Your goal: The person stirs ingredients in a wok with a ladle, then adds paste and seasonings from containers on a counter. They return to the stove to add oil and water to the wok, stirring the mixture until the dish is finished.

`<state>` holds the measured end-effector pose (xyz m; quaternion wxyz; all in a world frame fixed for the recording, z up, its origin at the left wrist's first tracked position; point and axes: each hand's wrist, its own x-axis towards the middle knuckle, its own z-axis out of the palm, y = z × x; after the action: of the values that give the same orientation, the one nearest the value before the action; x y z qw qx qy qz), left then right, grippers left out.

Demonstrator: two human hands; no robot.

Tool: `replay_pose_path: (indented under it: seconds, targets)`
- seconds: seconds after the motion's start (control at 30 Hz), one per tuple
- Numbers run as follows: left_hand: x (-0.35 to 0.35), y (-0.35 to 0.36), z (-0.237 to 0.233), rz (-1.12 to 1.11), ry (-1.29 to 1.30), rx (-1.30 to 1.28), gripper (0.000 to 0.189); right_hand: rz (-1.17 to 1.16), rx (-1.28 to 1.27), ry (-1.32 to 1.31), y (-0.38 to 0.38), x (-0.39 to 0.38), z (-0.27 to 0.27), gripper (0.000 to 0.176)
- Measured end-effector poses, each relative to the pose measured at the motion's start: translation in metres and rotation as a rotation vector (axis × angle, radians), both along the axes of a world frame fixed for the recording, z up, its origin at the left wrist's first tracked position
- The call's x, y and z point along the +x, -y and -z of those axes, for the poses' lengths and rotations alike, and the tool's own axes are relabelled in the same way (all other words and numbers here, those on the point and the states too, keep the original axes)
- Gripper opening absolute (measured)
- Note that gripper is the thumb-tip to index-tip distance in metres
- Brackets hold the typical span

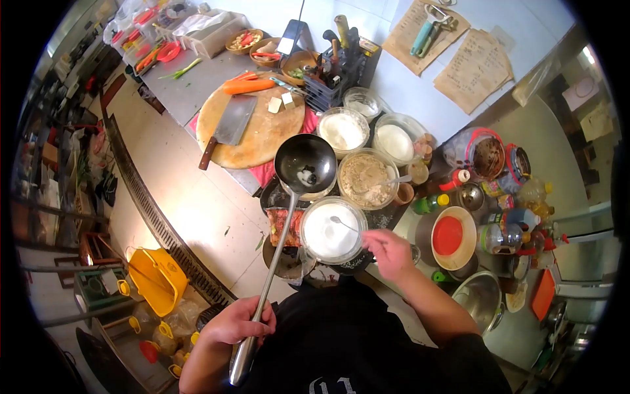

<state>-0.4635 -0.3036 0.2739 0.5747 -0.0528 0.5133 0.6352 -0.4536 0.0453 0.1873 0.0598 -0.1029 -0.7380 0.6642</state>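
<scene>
My left hand [244, 320] is closed around the lower handle of a long metal ladle [282, 246]. The ladle's dark bowl is held over the seasoning tubs, with a little white and dark matter inside it. A small metal spoon [344, 224] is pinched by its end in my right hand [392, 253]. The spoon's tip rests in white powder inside a round clear tub [307, 253]. Just beyond stands a tub of tan powder [369, 176] with its own spoon. Two more tubs of white powder, one [342, 131] and another [394, 142], sit behind the ladle.
A cleaver [235, 121], carrot and white cubes lie on a round cutting board [262, 152]. Behind it are a knife rack [328, 88] and a phone [290, 41]. Bottles, a red-bottomed bowl [464, 238] and a steel basin [478, 295] stand right. A yellow bucket [156, 279] is lower left.
</scene>
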Motion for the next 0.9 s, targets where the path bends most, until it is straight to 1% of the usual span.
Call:
replay_pose_path:
  seconds: [0.07, 0.1, 0.13, 0.2, 0.23, 0.3, 0.33, 0.4, 0.43, 0.5, 0.63, 0.7, 0.73, 0.8, 0.83, 0.9]
  targets:
    - [-0.003, 0.0, -0.002, -0.014, -0.011, -0.017, 0.02, -0.189, 0.565, -0.196, -0.007, 0.003, -0.006, 0.02]
    - [-0.004, 0.0, -0.002, -0.029, -0.006, -0.005, 0.021, -0.082, 0.457, -0.159, -0.01, 0.002, 0.002, 0.021]
    - [-0.004, 0.0, -0.002, -0.043, -0.001, 0.006, 0.021, -0.081, 0.456, -0.157, -0.013, -0.003, 0.003, 0.021]
    - [-0.005, -0.002, -0.001, -0.041, 0.004, 0.006, 0.021, 0.119, 0.292, -0.13, -0.024, -0.024, 0.003, 0.023]
    - [-0.005, -0.003, 0.0, -0.039, 0.007, 0.008, 0.021, 0.126, 0.291, -0.126, -0.031, -0.034, 0.009, 0.023]
    - [-0.007, -0.008, -0.003, -0.038, 0.016, 0.004, 0.021, 0.262, 0.259, -0.088, -0.044, -0.058, 0.029, 0.022]
    - [-0.008, -0.01, -0.003, -0.048, 0.025, 0.0, 0.021, 0.264, 0.259, -0.089, -0.049, -0.066, 0.038, 0.022]
    - [-0.007, -0.012, -0.004, -0.042, 0.024, -0.009, 0.021, 0.351, 0.05, 0.05, -0.054, -0.078, 0.051, 0.024]
    - [-0.007, -0.013, -0.004, -0.038, 0.024, -0.016, 0.021, 0.349, 0.047, 0.052, -0.055, -0.081, 0.05, 0.024]
    - [-0.007, -0.014, -0.003, -0.037, 0.022, -0.019, 0.021, 0.395, -0.179, 0.07, -0.056, -0.084, 0.047, 0.025]
    - [-0.009, -0.018, -0.004, -0.045, 0.034, -0.019, 0.021, 0.412, -0.142, 0.005, -0.066, -0.087, 0.054, 0.025]
    - [-0.008, -0.02, -0.004, -0.053, 0.038, -0.024, 0.021, 0.367, 0.006, -0.031, -0.066, -0.088, 0.058, 0.024]
    - [-0.009, -0.022, -0.004, -0.057, 0.043, -0.028, 0.022, 0.369, 0.006, -0.029, -0.067, -0.089, 0.06, 0.024]
    - [-0.01, -0.025, -0.005, -0.065, 0.049, -0.022, 0.022, 0.351, -0.083, 0.003, -0.069, -0.095, 0.062, 0.024]
    - [-0.011, -0.026, -0.006, -0.076, 0.054, -0.016, 0.021, 0.352, -0.085, 0.003, -0.069, -0.097, 0.059, 0.024]
    - [-0.012, -0.028, -0.007, -0.082, 0.056, -0.013, 0.021, 0.437, -0.343, 0.089, -0.072, -0.101, 0.051, 0.025]
